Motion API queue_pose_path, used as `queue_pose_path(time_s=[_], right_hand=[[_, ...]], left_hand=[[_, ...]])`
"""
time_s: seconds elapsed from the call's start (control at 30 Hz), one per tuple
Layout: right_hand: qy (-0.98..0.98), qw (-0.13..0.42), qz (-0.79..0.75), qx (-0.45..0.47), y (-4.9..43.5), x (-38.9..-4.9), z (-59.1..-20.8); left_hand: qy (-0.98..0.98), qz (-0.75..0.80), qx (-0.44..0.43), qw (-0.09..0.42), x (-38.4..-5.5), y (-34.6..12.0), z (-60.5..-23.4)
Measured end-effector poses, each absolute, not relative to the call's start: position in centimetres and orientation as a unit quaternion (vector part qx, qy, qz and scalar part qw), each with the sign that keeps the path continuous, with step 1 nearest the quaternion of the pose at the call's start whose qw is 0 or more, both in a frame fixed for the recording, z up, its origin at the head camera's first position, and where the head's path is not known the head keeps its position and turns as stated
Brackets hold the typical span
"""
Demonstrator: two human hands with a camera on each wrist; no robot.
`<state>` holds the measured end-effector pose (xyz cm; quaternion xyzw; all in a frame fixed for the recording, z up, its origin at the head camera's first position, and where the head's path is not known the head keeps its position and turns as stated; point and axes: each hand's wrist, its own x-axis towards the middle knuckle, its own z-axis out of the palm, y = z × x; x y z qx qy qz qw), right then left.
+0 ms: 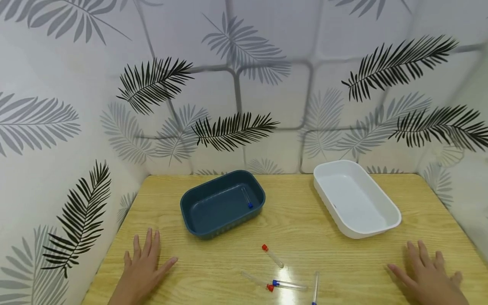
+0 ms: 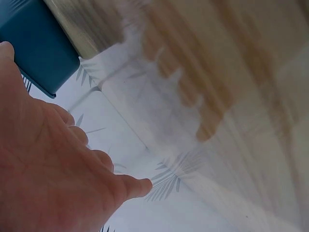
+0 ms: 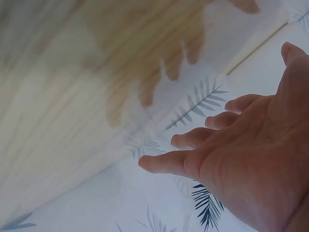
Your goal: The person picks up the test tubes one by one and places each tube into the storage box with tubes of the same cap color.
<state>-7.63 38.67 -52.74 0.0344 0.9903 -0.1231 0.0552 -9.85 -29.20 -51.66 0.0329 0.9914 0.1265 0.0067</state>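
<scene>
My left hand [image 1: 142, 267] is over the table's left side, fingers spread and holding nothing. Its palm also fills the left of the left wrist view, with the dark teal tray [image 2: 41, 53] past the fingers. On the right side of the table my right hand [image 1: 428, 271] is spread the same way and grips nothing. Between the hands lie small clear tubes: a red-capped tube [image 1: 273, 257], another red-capped tube [image 1: 256, 281], a blue-capped tube [image 1: 291, 286] and an upright-lying blue-capped tube [image 1: 315, 288] cut by the frame's lower edge.
The dark teal tray [image 1: 213, 231] stands at the back left, with one blue-capped tube [image 1: 247, 198] inside. A white tray [image 1: 358, 207] stands at the back right. Leaf-patterned walls [image 1: 267, 97] close off the wooden table [image 1: 293, 220] at the back and sides.
</scene>
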Motion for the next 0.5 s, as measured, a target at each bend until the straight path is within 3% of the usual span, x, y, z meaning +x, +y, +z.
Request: queue_pose_path(time_s=[0.5], right_hand=[[0.99,0.064,-0.127,-0.014,35.2,-6.6,-52.7]], left_hand=[[0.991,0.128,0.04,0.006,-10.1,-29.2,-51.5]])
